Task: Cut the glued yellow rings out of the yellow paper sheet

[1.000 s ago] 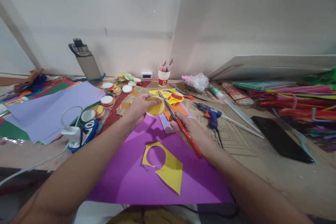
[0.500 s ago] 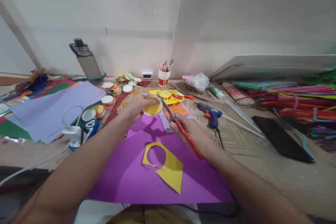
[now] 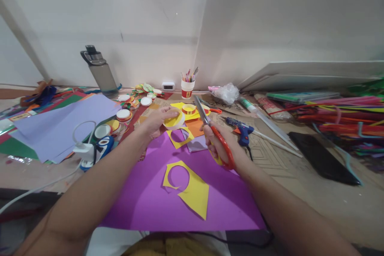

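Scissors [image 3: 202, 113] moved rightward, pointing away, right hand [image 3: 221, 141] clamping them, left hand [image 3: 158, 121] a disc [image 3: 177, 121].

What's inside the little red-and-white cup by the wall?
Several slim, pen-like sticks poke out of the cup. Its wall hides their lower ends and anything at the bottom.

The sheet [image 3: 144, 208] is plain purple. On it, the larger scrap [image 3: 198, 192] is bright yellow. Above it, the disc [image 3: 172, 119] has a yellow face and white rim, and the scissors [image 3: 223, 144] pair red handles with silver blades. Right of it, the glue gun [image 3: 245, 134] is blue with an orange trigger, the cardboard [image 3: 267, 162] brown with dark printed lines. Left of it, the top papers [image 3: 66, 128] are lavender.
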Demonstrator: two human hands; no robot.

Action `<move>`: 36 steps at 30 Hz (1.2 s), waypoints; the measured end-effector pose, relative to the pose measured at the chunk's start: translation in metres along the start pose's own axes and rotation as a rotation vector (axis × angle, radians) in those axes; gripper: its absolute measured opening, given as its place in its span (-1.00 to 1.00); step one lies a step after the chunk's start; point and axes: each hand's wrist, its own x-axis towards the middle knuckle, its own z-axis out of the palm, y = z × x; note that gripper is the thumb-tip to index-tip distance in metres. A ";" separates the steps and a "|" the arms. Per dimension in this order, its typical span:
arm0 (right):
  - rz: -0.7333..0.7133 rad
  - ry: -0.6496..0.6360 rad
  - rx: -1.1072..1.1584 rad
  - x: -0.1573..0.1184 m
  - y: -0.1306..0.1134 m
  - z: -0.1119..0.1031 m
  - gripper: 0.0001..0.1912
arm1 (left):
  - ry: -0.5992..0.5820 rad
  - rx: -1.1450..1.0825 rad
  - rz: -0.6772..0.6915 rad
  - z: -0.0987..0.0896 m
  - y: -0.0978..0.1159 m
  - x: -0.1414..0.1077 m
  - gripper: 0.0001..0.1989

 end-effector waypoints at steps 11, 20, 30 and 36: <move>0.008 0.027 -0.039 0.013 0.016 -0.006 -0.64 | -0.398 0.414 -0.114 0.006 -0.003 -0.011 -0.72; -0.097 0.062 -0.267 0.020 0.018 -0.012 -0.66 | -0.015 0.497 0.165 -0.008 0.000 0.002 -0.77; -0.092 0.074 -0.385 0.021 0.017 -0.011 -0.62 | 0.568 0.599 0.298 -0.058 0.006 0.025 -0.81; -0.048 0.048 -0.407 0.022 0.020 -0.010 -0.61 | 0.632 0.932 0.275 -0.074 -0.001 0.031 -0.94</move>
